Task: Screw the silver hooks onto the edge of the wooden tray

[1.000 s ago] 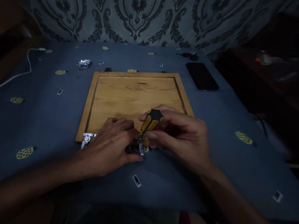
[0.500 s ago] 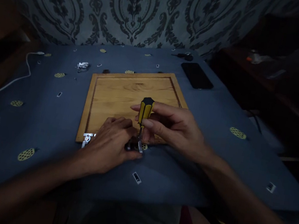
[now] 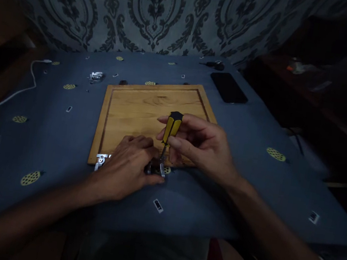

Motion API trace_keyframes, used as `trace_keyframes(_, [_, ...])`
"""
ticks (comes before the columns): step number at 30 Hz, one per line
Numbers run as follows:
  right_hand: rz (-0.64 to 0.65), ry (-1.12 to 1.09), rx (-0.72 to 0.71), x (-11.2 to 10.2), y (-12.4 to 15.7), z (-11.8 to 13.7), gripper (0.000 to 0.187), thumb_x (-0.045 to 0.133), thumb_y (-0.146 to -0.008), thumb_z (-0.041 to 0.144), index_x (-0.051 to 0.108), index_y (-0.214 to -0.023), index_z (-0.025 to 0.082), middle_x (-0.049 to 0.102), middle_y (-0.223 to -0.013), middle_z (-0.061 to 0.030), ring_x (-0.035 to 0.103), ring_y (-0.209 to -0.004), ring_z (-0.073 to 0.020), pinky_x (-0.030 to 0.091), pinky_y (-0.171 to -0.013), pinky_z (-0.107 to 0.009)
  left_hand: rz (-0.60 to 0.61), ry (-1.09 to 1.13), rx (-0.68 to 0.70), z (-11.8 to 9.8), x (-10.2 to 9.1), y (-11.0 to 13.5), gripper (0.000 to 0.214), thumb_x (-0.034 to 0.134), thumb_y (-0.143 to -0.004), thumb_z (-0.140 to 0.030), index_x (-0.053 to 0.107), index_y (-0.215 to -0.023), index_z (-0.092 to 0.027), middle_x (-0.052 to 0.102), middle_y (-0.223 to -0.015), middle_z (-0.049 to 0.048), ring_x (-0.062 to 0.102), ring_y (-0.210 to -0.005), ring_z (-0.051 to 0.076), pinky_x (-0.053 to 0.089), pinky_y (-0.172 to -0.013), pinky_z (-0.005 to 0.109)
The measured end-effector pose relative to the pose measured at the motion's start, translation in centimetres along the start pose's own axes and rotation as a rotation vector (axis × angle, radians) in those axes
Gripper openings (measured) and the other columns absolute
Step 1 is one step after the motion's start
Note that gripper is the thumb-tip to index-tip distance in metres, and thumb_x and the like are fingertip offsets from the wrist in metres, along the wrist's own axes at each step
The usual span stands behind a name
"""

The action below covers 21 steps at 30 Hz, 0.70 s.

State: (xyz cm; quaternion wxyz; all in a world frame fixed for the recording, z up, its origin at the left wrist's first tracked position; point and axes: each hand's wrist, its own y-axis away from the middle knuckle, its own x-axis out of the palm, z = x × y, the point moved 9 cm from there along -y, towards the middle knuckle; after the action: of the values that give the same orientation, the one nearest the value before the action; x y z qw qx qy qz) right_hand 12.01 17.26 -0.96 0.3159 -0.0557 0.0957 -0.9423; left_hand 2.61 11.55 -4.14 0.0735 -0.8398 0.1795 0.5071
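As L hand (image 3: 129, 164) steadied metal fitting (image 3: 162, 170) at wood board's (image 3: 143, 114) near edge, prob. vs slip | grip part-hidden, couldn't tell closure | R hand (image 3: 212, 146) fingers pinched screwdriver (image 3: 171, 129), tip at fitting

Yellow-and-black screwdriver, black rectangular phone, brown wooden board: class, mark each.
Yellow-and-black screwdriver (image 3: 172, 130), head view: handle.
Black rectangular phone (image 3: 229, 88), head view: upper face.
Brown wooden board (image 3: 146, 114), head view: bare panel.

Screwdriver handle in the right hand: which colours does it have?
The screwdriver handle is yellow and black, with a black end; it shows in the head view.
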Motion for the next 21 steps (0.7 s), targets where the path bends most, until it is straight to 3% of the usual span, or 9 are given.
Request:
trace_keyframes(4, [0.006,0.053,-0.009,-0.1,0.2,0.2,0.034,0.082,-0.084,0.050,0.078,-0.101,0.021,0.072,-0.074,0.0024,0.063,-0.049,-0.0081,0.057,-0.050,-0.022,-0.020,-0.010,0.013,-0.1,-0.1,0.0,0.031,0.083,-0.086,-0.039,0.070,-0.106,-0.019,0.069,-0.121,0.0074,0.064,-0.115,0.029,0.047,-0.101,0.049])
trace_keyframes(9, [-0.070,0.027,-0.015,-0.6,0.3,0.0,0.035,0.092,-0.072,0.047,0.071,-0.084,0.022,0.061,-0.056,0.0076,0.062,-0.046,-0.0111,0.053,-0.043,-0.023,-0.023,-0.008,0.013,0.0,-0.1,0.1,0.034,0.083,-0.086,-0.039,0.070,-0.110,-0.019,0.069,-0.117,0.0071,0.063,-0.116,0.029,0.047,-0.100,0.049])
trace_keyframes(15, [-0.134,0.061,-0.017,-0.7,0.5,0.1,0.039,0.093,-0.070,0.049,0.066,-0.081,0.023,0.061,-0.059,0.0065,0.057,-0.044,-0.0110,0.051,-0.039,-0.025,-0.009,0.002,0.005,-0.1,0.0,0.0,0.030,0.083,-0.086,-0.038,0.071,-0.105,-0.018,0.069,-0.114,0.0065,0.063,-0.114,0.029,0.046,-0.100,0.048])
trace_keyframes(21, [-0.335,0.071,-0.166,-2.1,1.3,2.0,0.041,0.088,-0.075,0.055,0.062,-0.075,0.023,0.066,-0.068,0.0039,0.055,-0.041,-0.0080,0.047,-0.037,-0.024,-0.011,-0.020,0.013,-0.2,-0.2,0.0,0.029,0.084,-0.085,-0.039,0.071,-0.099,-0.018,0.065,-0.100,0.0043,0.062,-0.103,0.027,0.047,-0.094,0.045])
